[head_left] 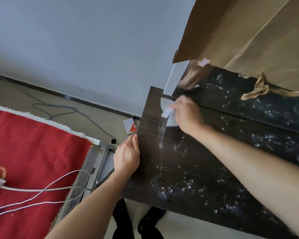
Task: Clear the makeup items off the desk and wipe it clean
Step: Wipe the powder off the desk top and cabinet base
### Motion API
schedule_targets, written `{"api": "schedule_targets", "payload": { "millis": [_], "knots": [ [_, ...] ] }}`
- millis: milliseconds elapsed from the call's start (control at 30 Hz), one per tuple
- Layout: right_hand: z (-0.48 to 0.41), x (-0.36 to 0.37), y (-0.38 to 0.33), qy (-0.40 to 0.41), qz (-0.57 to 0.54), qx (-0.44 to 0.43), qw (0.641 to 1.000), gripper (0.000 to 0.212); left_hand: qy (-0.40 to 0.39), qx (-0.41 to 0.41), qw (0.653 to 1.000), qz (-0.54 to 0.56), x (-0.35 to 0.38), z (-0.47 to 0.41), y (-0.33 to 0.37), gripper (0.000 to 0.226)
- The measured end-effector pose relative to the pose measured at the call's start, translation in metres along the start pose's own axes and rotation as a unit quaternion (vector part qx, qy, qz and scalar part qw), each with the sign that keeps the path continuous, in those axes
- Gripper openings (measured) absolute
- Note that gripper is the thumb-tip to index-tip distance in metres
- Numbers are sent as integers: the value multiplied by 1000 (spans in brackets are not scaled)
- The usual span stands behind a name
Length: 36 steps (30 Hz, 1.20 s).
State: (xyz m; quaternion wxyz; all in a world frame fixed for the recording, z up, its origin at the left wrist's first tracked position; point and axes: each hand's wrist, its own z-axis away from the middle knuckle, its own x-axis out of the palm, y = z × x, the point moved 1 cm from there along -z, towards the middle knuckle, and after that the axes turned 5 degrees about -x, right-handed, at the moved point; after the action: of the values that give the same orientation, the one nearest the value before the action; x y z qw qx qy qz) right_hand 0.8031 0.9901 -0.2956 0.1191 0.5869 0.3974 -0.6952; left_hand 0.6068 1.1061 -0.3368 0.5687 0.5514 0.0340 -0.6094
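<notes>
A dark wooden desk [188,169] fills the right half of the view, its top speckled with water droplets and a wet streak. My right hand [186,114] is closed around a white tissue or wipe [167,109] and presses it on the desk near the far left corner. My left hand [127,156] grips the desk's left edge, thumb on top. No makeup items show on the desk.
A large brown paper bag [248,40] with a twisted handle [261,87] stands at the back of the desk. A red patterned cloth [33,144] with white cables [41,192] lies to the left. A small white and red box [130,127] sits on the floor. My black shoes [136,221] are below.
</notes>
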Motion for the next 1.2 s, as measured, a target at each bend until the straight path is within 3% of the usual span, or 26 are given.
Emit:
{"api": "schedule_targets", "payload": {
  "millis": [167,267,367,500,567,667,833,933,1000,1100,1200],
  "knots": [
    [10,26,-20,16,-34,-1,999,22,0,7,1000,11,2,-1,-3,42],
    [75,28,-24,-73,-65,-111,989,19,0,7,1000,8,1,0,-3,40],
    [105,13,-25,-173,-98,-151,968,26,-1,5,1000,16,-2,2,-1,40],
    [30,-8,-15,-45,-61,-79,994,33,2,12,1000,17,-1,-1,0,39],
    [-8,-2,-4,-4,-55,-12,998,25,5,16,1000,17,-1,-1,-1,40],
    [-10,17,-5,3,-24,24,999,13,5,18,1000,22,-1,0,-1,40],
    [24,25,-15,13,-12,-30,999,30,5,14,1000,26,-1,1,-2,41],
    [15,24,-7,66,-45,82,993,16,6,14,1000,24,-1,1,-1,40],
    [17,20,-13,106,-107,122,981,33,6,15,1000,25,-2,2,0,39],
    [51,23,-32,66,-173,68,980,46,12,18,999,26,-1,1,-2,41],
    [89,18,-34,-17,-201,0,979,31,7,14,999,35,-1,2,-2,41]
  ]
}}
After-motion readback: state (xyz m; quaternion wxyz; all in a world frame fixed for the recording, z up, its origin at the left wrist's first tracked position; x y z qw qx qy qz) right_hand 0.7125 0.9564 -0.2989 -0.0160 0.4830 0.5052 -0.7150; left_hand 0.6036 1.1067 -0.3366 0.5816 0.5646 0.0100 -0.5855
